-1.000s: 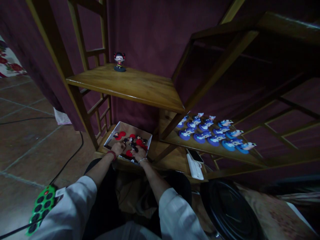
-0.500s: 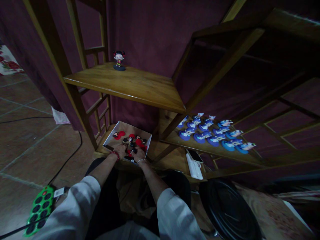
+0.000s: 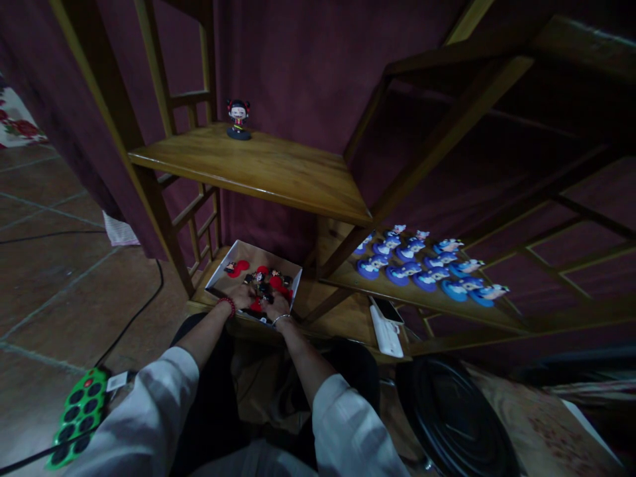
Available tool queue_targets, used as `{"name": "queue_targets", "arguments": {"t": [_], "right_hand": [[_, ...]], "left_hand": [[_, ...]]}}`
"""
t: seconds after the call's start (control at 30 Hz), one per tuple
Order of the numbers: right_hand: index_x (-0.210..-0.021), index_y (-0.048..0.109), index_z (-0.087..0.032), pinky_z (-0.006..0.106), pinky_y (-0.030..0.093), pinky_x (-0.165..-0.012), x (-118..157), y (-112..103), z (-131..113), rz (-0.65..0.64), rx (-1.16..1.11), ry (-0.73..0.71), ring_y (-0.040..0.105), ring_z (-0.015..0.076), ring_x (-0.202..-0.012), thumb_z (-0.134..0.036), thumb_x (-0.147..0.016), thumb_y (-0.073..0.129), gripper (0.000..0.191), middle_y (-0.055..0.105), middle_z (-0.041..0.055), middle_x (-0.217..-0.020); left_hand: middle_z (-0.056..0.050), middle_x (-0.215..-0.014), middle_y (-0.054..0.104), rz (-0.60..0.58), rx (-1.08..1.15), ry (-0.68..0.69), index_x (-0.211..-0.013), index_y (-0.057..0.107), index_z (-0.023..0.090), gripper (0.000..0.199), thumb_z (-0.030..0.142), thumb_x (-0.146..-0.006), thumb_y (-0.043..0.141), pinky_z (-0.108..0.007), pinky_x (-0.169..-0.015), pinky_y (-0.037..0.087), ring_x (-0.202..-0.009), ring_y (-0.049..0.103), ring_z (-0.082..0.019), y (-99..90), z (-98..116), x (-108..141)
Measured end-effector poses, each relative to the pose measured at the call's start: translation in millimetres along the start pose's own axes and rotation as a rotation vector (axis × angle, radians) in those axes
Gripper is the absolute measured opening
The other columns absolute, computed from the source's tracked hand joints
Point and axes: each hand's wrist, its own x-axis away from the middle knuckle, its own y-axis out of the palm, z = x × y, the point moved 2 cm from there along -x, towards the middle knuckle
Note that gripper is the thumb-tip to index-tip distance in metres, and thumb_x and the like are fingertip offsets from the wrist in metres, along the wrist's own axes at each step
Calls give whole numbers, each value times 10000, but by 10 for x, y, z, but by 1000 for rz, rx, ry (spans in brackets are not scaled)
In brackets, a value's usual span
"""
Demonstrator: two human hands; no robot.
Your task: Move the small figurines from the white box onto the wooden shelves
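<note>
The left hand [image 3: 241,297] had moved rightward since the frame a second earlier, closer to the right hand [image 3: 277,307]; both were inside the white cardboard box [image 3: 253,255].

Left of the box, a green power strip [image 3: 79,417] lay on the tiled floor. Judging by how things lay, handling inside the box looked unfinished. Its black-and-red figurines [image 3: 279,285] lay tipped over and bunched together, several unsorted in the middle, while one single figurine [image 3: 239,267] lay apart near the left wall of the box. A similar black-haired figurine [image 3: 238,119] already stood upright on the wooden upper shelf [image 3: 258,165] above the box, alone on the dark base beneath it.

The left hand was bent down at the near-left part of the box with its fingers drawn in; whether it gripped anything I could not tell. The right hand reached over the near-right part, fingers down among the dark and red pieces, and its grip was hidden too.

Those in the box had dark bodies, pale faces and bright red parts, some of which looked like round bases; finer detail was too small to read.

Right of the box, purple-and-blue figurines [image 3: 431,277] already stood in rows on a neighbouring shelf, near a phone [image 3: 387,310].
</note>
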Motion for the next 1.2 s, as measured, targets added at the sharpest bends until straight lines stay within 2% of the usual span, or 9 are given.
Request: {"name": "queue_targets", "arguments": {"t": [0.1,0.23,0.4,0.5,0.67,0.8,0.9,1.07,1.2], "right_hand": [[-972,596,-181,259,451,-784,-9,6,16,14,-30,-2,603,193,-909,-254,-703,576,280,655,77,-952],[-928,610,-189,263,469,-730,-46,55,86,36,-140,-10,611,188,-847,-242,-676,593,258,662,55,-889],[-907,609,-209,264,489,-649,-119,139,192,34,-432,-43,611,160,-733,-233,-641,601,267,649,9,-803],[-879,604,-217,262,495,-621,-149,173,220,3,-642,-32,601,142,-673,-252,-609,614,272,631,-15,-747],[-842,590,-189,273,496,-618,-148,207,222,-47,-954,16,592,138,-626,-302,-511,680,362,596,-29,-657],[-815,585,-172,301,495,-643,-111,202,193,-87,-1128,27,605,153,-629,-281,-397,753,463,602,-23,-646],[-810,583,-162,315,495,-685,-76,171,151,-118,-1247,46,615,150,-637,-266,-374,776,488,617,-9,-658],[-776,576,-162,295,493,-710,-34,114,89,-186,-1326,83,620,140,-668,-222,-370,788,461,635,1,-665],[-783,575,-164,277,491,-678,-26,113,69,-168,-1308,62,611,124,-632,-226,-400,773,436,636,-7,-639]], "left_hand": [[-12,-738,643,-72,130,-11,-838,595,153,211,82,-683,472,-217,-601,492,-665,605,-115,41,-3,-7],[-29,-756,637,-133,414,-79,-764,587,138,172,56,-668,471,-256,-664,501,-745,611,-146,49,-11,-11],[-32,-665,623,-126,667,-164,-719,563,144,97,75,-654,544,-310,-691,495,-743,611,-185,20,-21,3],[-28,-658,622,-116,823,-182,-715,564,140,100,68,-645,572,-312,-712,488,-716,607,-171,5,-18,21],[-34,-683,622,-48,950,-162,-711,580,151,109,75,-637,605,-313,-704,491,-675,597,-155,-39,-20,52],[-40,-697,624,-35,994,-147,-739,590,143,147,68,-620,634,-315,-717,494,-685,605,-160,-66,-34,66],[-42,-703,625,-40,1062,-117,-754,592,127,178,53,-605,654,-324,-748,491,-722,614,-167,-83,-46,77],[-42,-730,626,-99,1149,-28,-771,594,111,218,62,-583,694,-326,-769,490,-739,627,-170,-110,-69,115],[-44,-739,630,-142,1178,17,-788,602,111,249,94,-571,722,-320,-779,491,-766,629,-171,-124,-88,133]]}}
